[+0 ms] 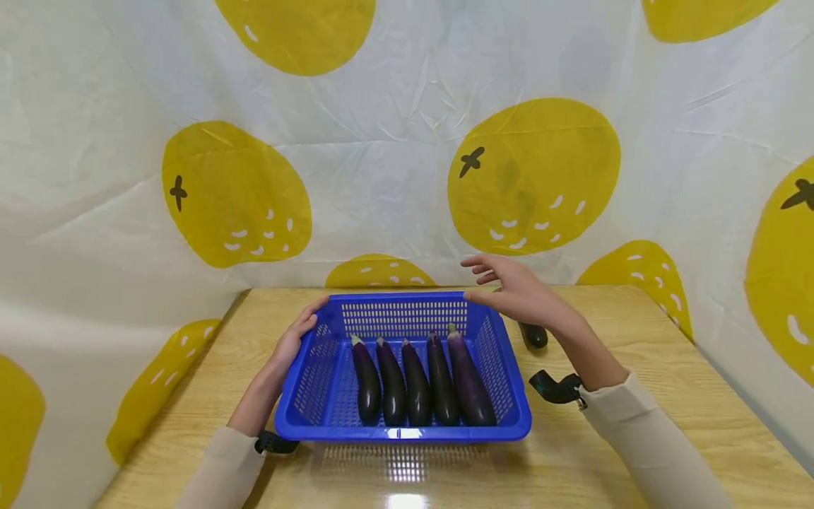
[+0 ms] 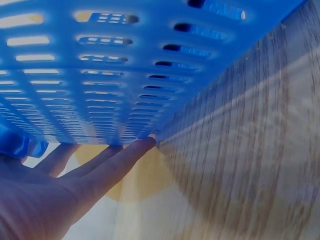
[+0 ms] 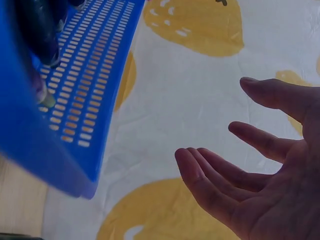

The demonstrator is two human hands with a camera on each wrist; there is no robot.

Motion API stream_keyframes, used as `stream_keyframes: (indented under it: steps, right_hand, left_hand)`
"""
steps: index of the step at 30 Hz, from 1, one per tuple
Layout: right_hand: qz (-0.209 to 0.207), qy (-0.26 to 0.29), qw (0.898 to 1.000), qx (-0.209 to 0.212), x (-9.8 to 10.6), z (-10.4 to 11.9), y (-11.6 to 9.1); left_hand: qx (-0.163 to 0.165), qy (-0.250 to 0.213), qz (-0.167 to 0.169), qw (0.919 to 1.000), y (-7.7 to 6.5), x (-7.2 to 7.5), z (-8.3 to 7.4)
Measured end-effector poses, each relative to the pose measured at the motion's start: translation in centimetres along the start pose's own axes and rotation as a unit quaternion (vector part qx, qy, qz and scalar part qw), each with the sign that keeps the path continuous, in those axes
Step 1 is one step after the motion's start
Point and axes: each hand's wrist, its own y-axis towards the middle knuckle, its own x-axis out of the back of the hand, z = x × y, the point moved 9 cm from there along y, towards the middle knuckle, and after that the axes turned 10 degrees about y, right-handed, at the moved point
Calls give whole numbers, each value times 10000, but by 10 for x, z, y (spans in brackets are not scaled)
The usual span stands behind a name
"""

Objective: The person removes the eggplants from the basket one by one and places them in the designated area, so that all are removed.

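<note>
Several dark purple eggplants (image 1: 416, 385) lie side by side in a blue plastic basket (image 1: 400, 433) with slotted walls. My left hand (image 1: 295, 341) rests against the outside of the basket's left wall, near its back corner. In the left wrist view its fingers (image 2: 112, 167) stretch out and touch the slotted wall; the thumb is hidden. My right hand (image 1: 518, 291) hovers by the back right corner, holding nothing. Its fingers (image 3: 215, 185) are spread and gently bent in the right wrist view, apart from the basket. Another eggplant (image 1: 534, 336) lies on the table, partly covered by that hand.
The basket sits on a light wooden table (image 1: 642, 346). A white cloth (image 1: 381, 191) with large yellow fruit prints hangs behind the table and along its sides. Black straps (image 1: 559, 387) circle both wrists.
</note>
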Motion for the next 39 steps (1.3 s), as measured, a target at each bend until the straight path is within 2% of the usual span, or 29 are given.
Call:
stream_keyframes:
  steps: [7,13,22,29,34,39]
  right_hand:
    - [265,-89,9992,281,-17,26,18]
    - [601,-91,9976,335,-34,41,30]
    - [1015,-22,9943,317,-60,41,48]
    - [1487,3,9882,363,-88,37,57]
    - [1773,270,9834,286,-108,35,59]
    - [1973,462,9792,89,-127,32,61]
  left_hand:
    - [88,-23,65,9999,0,-1,1]
    - [2,-44,34,10000,-1,1,-1]
    - [126,-165,52,9998,-1,-1,1]
    - [154,-186,64,9997,0,-1,2]
    - [125,-70,56,9999,-1,0,1]
    - [123,-142,72,9998,-1,0,1]
